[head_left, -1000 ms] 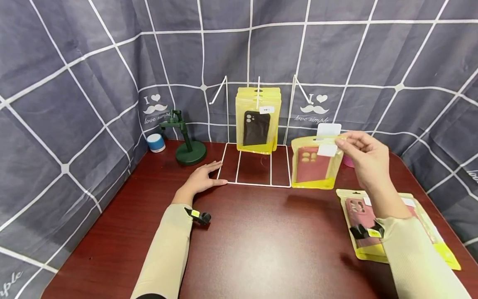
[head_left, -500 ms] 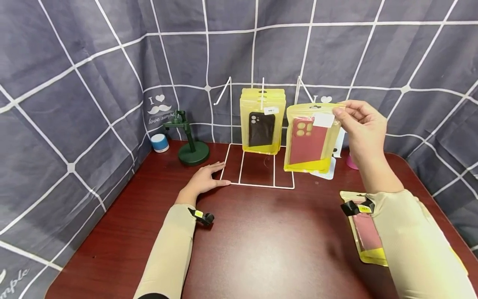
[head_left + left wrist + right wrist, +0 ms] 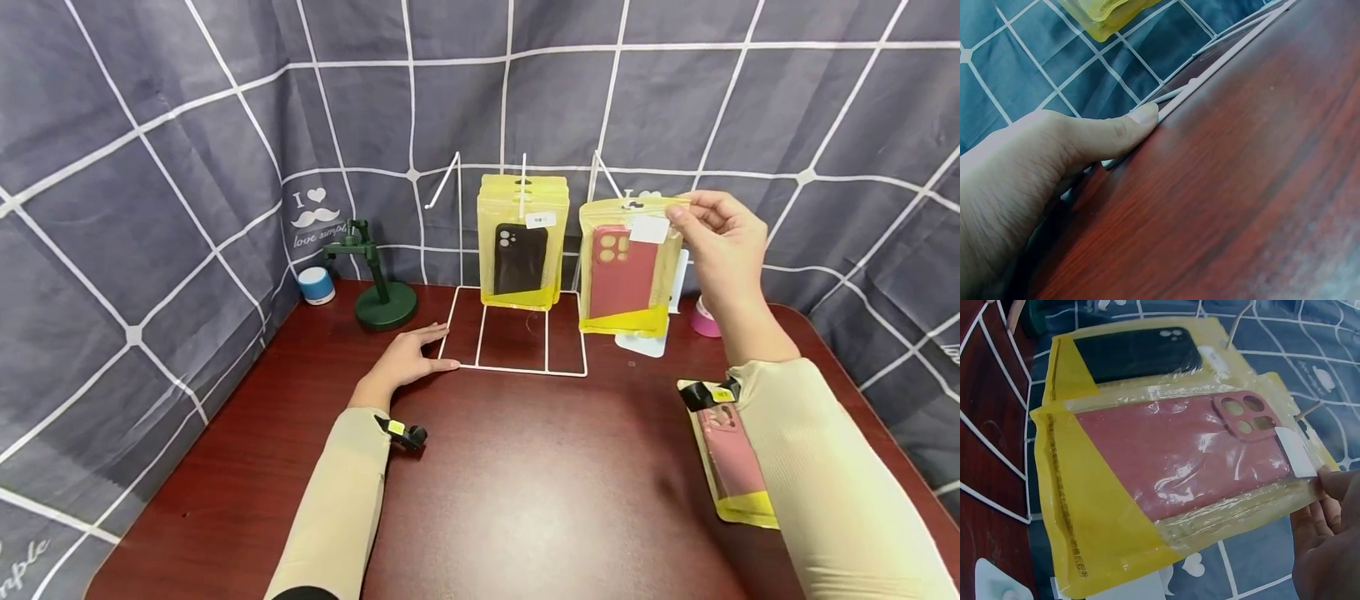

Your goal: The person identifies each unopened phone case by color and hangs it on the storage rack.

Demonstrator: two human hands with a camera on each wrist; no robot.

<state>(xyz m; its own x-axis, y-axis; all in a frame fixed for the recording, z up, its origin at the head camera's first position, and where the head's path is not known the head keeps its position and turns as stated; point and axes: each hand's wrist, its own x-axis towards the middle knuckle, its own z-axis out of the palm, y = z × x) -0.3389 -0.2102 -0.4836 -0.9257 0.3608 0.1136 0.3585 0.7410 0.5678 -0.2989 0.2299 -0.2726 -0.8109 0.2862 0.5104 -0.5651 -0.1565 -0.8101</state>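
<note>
My right hand (image 3: 727, 246) pinches the upper right corner of a yellow, clear-fronted packet with a pink phone case (image 3: 621, 275) inside. The packet hangs upright at the right hook of a white wire display rack (image 3: 517, 370), its hang hole right at the hook's tip (image 3: 1304, 414). On the rack's middle hook hang similar packets, a black phone case (image 3: 519, 258) in the front one. My left hand (image 3: 405, 360) rests at the base's front left corner. In the left wrist view its thumb (image 3: 1119, 132) lies straight along the front wire.
More pink phone case packets (image 3: 731, 458) lie on the table at right, partly under my right sleeve. A green stand (image 3: 386, 306) and a blue-and-white round container (image 3: 316, 285) stand back left. Behind the held packet are a white stand (image 3: 645, 343) and a pink round item (image 3: 705, 321).
My right hand has raised the pink phone case packet from low beside the rack up to the right hook, then shifted it slightly. My left hand stays at the rack's corner.
</note>
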